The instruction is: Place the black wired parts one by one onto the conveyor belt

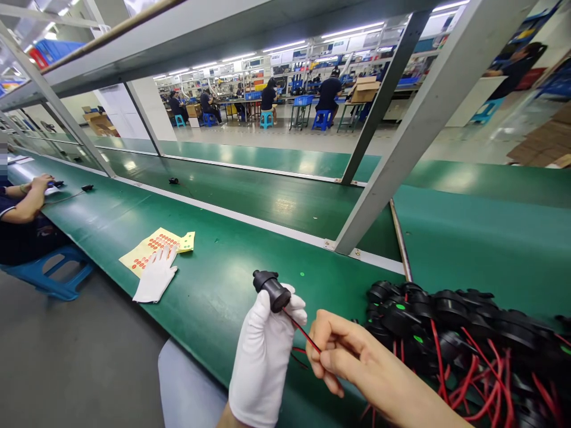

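Note:
My left hand (263,356), in a white glove, is closed around a black cylindrical part (271,290) above the green bench. Red and black wires (301,330) run out of the part's lower end. Bare and to the right, my right hand (341,353) pinches these wires between thumb and fingers. A large pile of similar black parts (464,321) with red wires lies at the right, some bearing green dots. Left of my hands, an empty white glove (156,276) rests partly on a yellow sheet of red stickers (151,246).
Slanted metal posts (414,131) and an overhead shelf (214,41) frame the bench. A single black part (173,180) lies on the belt (250,193) beyond the white strip. At far left, a person's hands (42,182) hold a black item. People sit in the background.

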Tool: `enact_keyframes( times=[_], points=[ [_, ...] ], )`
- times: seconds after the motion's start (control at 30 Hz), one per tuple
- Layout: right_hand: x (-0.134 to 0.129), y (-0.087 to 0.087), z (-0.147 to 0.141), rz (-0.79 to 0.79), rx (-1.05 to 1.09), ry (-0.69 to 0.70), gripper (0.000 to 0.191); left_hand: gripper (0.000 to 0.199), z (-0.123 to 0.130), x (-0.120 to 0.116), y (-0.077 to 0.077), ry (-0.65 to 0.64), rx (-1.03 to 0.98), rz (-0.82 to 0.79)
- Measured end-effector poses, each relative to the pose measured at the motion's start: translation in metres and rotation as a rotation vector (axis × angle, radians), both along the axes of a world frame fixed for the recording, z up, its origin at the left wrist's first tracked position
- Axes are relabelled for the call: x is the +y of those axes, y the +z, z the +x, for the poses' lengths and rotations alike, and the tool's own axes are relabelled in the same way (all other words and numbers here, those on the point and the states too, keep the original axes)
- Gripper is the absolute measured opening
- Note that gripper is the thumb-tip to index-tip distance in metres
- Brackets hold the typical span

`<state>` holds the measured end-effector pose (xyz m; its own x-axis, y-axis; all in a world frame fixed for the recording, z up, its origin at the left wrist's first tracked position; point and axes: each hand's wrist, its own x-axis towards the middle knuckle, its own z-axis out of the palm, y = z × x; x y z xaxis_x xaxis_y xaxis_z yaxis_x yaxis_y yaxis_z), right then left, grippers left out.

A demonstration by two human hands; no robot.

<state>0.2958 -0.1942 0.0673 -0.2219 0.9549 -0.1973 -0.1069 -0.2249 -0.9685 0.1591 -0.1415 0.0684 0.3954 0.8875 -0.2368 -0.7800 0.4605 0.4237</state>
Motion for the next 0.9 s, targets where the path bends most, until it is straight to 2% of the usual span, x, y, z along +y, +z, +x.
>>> enact_keyframes(
  times=[0.23,0.4,0.57,0.7,0.9],
  points=[
    [0.000,-0.004,-0.005,0.029,0.028,-0.027,0.008,0.023,0.001,-0.001,0.003,-0.051,-0.069,-0.039],
    [-0.001,-0.004,-0.008,0.023,-0.005,-0.094,0.012,0.024,0.002,-0.001,0.006,-0.020,-0.055,-0.053],
    [-0.005,0.003,-0.005,0.017,0.014,-0.058,0.009,0.025,0.003,-0.001,0.008,0.006,-0.023,-0.026],
    [-0.006,0.011,0.002,0.005,0.019,0.010,0.014,0.029,0.002,-0.004,0.007,0.030,0.025,0.013],
    [-0.005,0.022,0.008,-0.060,-0.057,0.074,0.029,0.035,0.000,-0.013,0.007,-0.045,0.080,0.032]
  ],
)
